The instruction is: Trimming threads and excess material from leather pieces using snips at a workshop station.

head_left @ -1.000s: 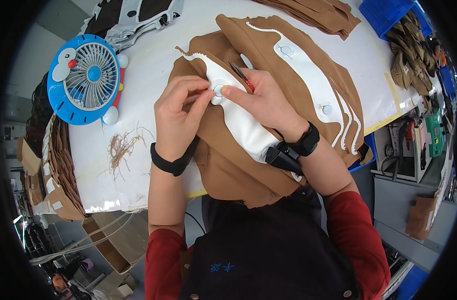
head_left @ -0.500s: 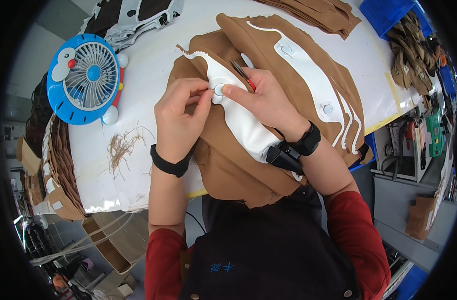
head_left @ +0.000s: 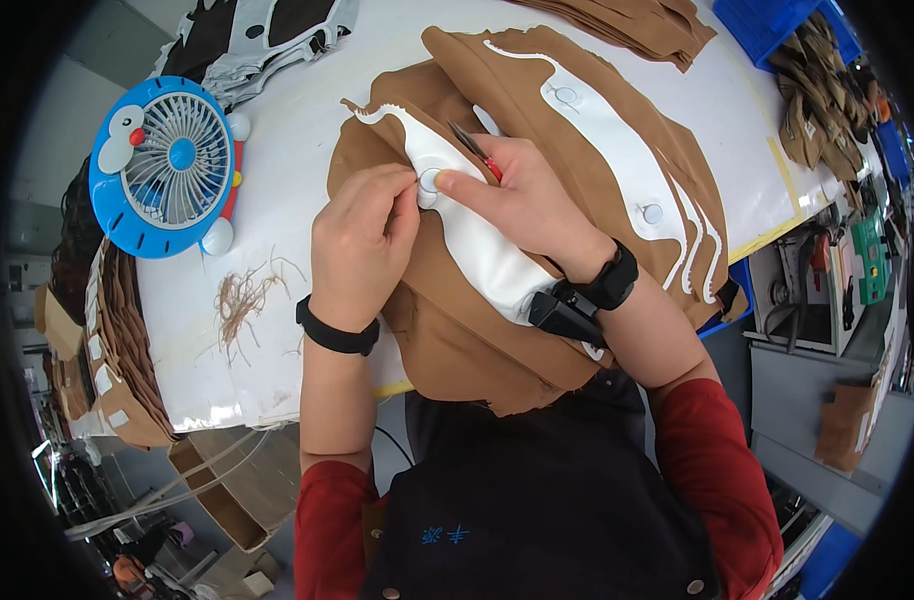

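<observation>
A brown fabric piece lies at the table's near edge, with a white strip on it. Near the strip's upper end is a round, clear-looking disc. My left hand pinches at the disc's left edge; what its fingertips hold is too small to make out. My right hand presses its thumb on the strip beside the disc. Red-handled thread snips are tucked in that hand, dark points outward. Another brown piece with a white strip and two similar discs lies to the right.
A blue and white fan stands at the left, with loose brown threads below it. Stacked brown pieces sit at the table's left edge, more at the back. Blue bins are at the far right.
My left fingers have closed in tighter at the disc and turned slightly, with the back of the hand more upward. My right hand keeps its hold; the whole view has shifted slightly.
</observation>
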`<control>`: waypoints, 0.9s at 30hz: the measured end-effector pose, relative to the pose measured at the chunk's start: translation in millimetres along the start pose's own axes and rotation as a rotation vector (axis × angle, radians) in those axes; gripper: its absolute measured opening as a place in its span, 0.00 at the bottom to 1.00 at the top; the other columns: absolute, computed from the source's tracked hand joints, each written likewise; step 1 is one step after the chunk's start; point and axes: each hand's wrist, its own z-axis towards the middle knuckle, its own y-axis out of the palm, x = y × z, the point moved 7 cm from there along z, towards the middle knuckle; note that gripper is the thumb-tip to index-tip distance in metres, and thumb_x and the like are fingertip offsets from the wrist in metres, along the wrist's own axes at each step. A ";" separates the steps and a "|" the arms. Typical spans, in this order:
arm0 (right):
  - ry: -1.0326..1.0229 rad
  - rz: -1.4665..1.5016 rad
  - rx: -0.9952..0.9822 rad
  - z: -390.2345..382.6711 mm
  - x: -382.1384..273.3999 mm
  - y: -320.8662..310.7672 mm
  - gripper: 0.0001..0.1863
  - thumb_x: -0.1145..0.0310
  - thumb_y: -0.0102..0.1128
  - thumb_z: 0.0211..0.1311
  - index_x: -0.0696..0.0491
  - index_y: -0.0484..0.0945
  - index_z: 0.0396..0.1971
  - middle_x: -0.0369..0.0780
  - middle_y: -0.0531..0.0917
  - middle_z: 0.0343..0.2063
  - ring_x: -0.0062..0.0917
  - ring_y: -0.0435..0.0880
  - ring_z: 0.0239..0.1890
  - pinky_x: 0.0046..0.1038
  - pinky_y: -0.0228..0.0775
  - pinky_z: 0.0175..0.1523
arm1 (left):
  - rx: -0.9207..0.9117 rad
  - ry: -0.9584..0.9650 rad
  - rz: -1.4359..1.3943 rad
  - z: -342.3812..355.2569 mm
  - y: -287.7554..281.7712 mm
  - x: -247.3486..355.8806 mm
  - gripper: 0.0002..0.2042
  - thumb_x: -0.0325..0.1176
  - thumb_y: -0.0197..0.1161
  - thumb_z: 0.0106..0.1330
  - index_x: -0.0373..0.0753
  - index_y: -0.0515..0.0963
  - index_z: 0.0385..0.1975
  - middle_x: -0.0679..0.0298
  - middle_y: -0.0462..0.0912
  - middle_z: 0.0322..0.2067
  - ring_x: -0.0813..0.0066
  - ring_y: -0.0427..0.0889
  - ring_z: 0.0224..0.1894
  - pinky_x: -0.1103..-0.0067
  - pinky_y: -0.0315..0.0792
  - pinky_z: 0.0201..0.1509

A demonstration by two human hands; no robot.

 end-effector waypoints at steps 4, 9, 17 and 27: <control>-0.024 -0.022 0.001 -0.2 -2.3 0.4 0.14 0.64 0.62 0.64 0.62 0.80 0.36 0.36 0.76 0.22 0.16 0.72 0.26 0.25 0.67 0.31 | -0.034 0.031 0.039 1.2 -0.6 2.2 0.05 0.20 0.65 0.59 0.34 0.79 0.34 0.58 0.85 0.35 0.62 0.85 0.32 0.74 0.80 0.34; -0.024 0.005 0.006 -1.2 -4.2 1.2 0.14 0.64 0.62 0.63 0.62 0.79 0.35 0.36 0.76 0.23 0.17 0.72 0.26 0.25 0.67 0.31 | -0.056 0.047 0.050 2.7 -0.6 2.4 0.05 0.20 0.64 0.60 0.34 0.79 0.34 0.58 0.85 0.35 0.61 0.84 0.33 0.74 0.79 0.35; -0.006 -0.056 -0.020 -0.8 -3.9 2.6 0.13 0.65 0.62 0.63 0.62 0.78 0.34 0.37 0.76 0.23 0.17 0.72 0.27 0.25 0.67 0.31 | -0.023 0.169 0.129 4.9 -0.7 7.8 0.06 0.20 0.66 0.55 0.36 0.78 0.30 0.61 0.82 0.31 0.63 0.81 0.29 0.74 0.75 0.30; -0.001 -0.039 -0.022 -1.6 -5.1 2.6 0.14 0.65 0.62 0.63 0.63 0.79 0.36 0.37 0.77 0.24 0.17 0.73 0.28 0.25 0.68 0.32 | -0.019 0.023 0.004 1.8 -0.8 0.5 0.07 0.19 0.63 0.53 0.35 0.76 0.30 0.60 0.81 0.30 0.62 0.81 0.28 0.74 0.75 0.30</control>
